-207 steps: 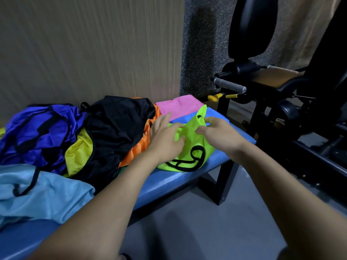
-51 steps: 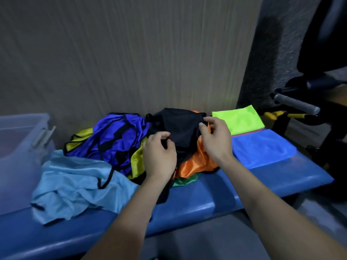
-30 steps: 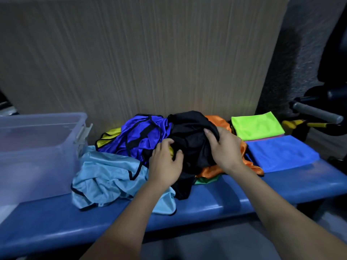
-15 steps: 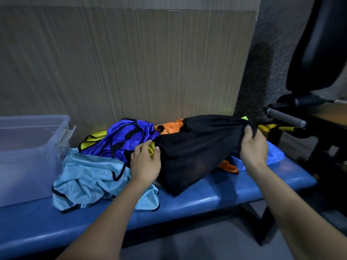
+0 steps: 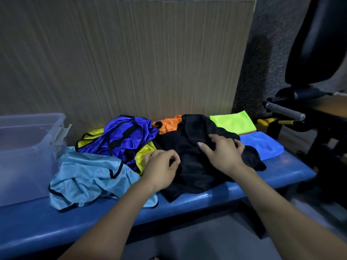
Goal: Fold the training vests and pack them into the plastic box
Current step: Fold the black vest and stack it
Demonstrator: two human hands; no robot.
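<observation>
Black vest spread on blue bench, long axis left-right; left hand curled, edge pinched at its near-left; right hand laid flat on top; plastic box far left, well apart

No readable text, labels, brands, numbers or signs appeared on anything in the head camera's view.

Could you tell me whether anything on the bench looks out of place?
Nothing damaged. The black vest under both hands spills over the bench front edge, and unfolded vests lie heaped beside the plastic box.
</observation>
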